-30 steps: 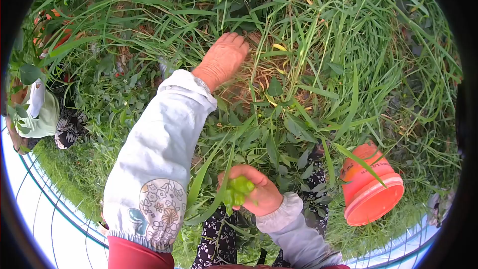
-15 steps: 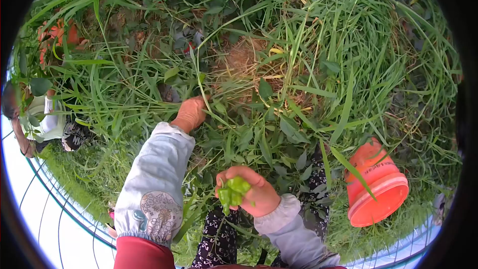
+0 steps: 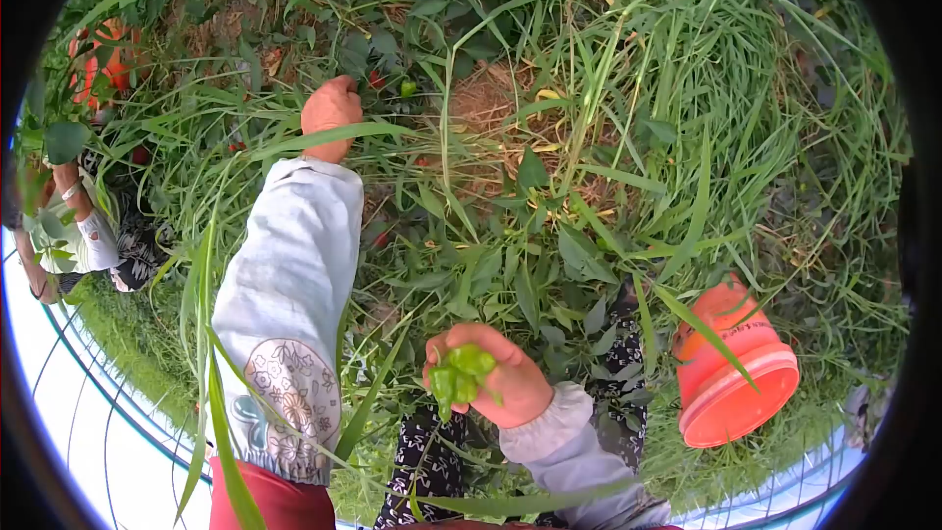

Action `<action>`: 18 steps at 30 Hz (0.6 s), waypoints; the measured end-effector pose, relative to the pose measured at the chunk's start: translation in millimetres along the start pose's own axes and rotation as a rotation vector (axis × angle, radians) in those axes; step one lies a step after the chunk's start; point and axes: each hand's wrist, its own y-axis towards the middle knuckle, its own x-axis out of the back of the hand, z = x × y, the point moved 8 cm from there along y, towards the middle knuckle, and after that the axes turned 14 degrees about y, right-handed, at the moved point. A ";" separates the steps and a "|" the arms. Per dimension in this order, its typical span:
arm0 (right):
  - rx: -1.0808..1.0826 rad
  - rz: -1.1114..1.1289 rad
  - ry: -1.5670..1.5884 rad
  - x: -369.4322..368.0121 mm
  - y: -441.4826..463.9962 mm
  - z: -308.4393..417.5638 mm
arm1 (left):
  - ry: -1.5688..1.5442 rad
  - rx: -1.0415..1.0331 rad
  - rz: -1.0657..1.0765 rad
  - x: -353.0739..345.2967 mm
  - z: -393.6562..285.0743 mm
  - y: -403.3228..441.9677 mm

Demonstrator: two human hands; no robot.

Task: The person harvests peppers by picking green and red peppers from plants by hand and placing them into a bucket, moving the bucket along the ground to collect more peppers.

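My right hand [image 3: 507,374] is closed around a few bright green peppers [image 3: 459,377], low in the middle of the view. Farther out on the left, my left hand [image 3: 332,119] reaches down among the pepper plants and grass, back upward. Its fingers bend away from the camera and are mostly hidden, so whether they grip anything does not show. Just right of it, a red pepper [image 3: 376,79] and a small green pepper [image 3: 408,88] show among dark leaves. Another red pepper [image 3: 381,238] lies lower, beside my left sleeve, partly covered by foliage.
An orange-red bucket [image 3: 736,368] lies tipped on the grass at the right, its mouth toward me. Tall grass [image 3: 677,69] covers the upper right. Another person [image 3: 78,226] is at the left edge, below an orange object [image 3: 103,64] partly behind leaves.
My left hand has moved up and left, off the grass it was at, to the plants farther out. Grass there has parted, exposing red and green peppers. The right hand stays still with its peppers.
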 end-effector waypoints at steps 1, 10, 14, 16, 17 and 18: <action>0.024 -0.017 -0.021 4.2 -0.1 -1.4 | 0.315 -0.107 -0.048 1.7 -7.8 1.4; 0.037 -0.011 -0.016 -5.9 2.3 3.8 | 0.300 -0.091 0.484 -105.9 55.3 -137.1; 0.061 -0.024 -0.040 -6.1 -1.3 7.7 | 0.641 -0.269 0.310 -71.5 13.9 -117.8; 0.056 -0.037 -0.036 -4.1 -2.1 9.0 | 0.846 -0.348 0.189 -40.5 -14.5 -95.1; 0.054 -0.051 -0.034 -2.7 -2.5 9.1 | 0.787 -0.410 0.038 -18.4 -34.2 -83.9; 0.053 -0.048 -0.032 -3.0 -2.1 8.4 | 0.638 -0.462 -0.046 -2.7 -50.5 -71.8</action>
